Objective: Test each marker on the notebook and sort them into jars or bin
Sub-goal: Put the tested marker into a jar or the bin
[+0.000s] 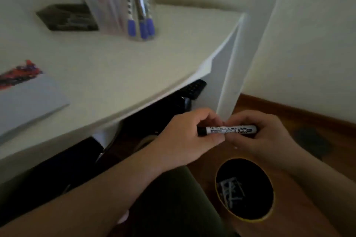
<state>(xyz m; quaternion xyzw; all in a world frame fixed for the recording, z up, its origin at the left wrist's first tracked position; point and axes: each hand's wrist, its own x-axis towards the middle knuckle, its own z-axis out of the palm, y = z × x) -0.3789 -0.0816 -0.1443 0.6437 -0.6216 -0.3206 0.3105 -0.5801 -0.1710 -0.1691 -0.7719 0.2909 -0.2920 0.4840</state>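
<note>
A white marker (229,130) with black print and a black cap lies level between both hands, off the desk's right corner. My left hand (185,138) pinches its capped end. My right hand (264,136) grips the other end. Right below them on the floor stands a round bin (269,215) with a yellow rim and a dark inside, with a marker or two lying in it. The notebook (28,98) lies on the desk at the left, scribbled red, blue and black at its top. Clear jars (142,31) of markers stand at the desk's back.
A dark box (67,17) sits on the white desk (115,67) left of the jars. A white wall panel (250,44) rises right of the desk. Dark things lie under the desk. The floor (289,121) is brown wood, and my lap shows at the bottom.
</note>
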